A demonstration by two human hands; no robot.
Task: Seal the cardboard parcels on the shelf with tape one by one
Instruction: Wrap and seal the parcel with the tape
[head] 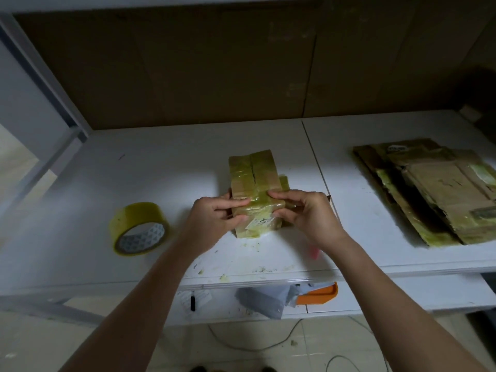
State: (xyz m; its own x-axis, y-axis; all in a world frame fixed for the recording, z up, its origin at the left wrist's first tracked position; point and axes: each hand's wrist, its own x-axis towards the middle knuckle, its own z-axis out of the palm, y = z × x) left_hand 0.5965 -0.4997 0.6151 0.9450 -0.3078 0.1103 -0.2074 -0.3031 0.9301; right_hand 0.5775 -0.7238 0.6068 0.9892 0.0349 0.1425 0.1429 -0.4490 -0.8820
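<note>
An orange tray (320, 293) and a grey bag (264, 299) lie below, cables (257, 345) trailing across the floor.

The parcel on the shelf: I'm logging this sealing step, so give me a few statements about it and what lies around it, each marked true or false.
1. Both hands hold the near end of the parcel. True: the left hand and the right hand grip it from either side.
2. The tape roll is in the right hand. False: it lies on the shelf, left of the left hand, untouched.
3. The parcel already carries yellowish tape. True.
4. Flattened cardboard is stacked on the parcel. False: it lies apart, to the right on the shelf.
5. An orange object shows below the shelf's front edge. True.
</note>
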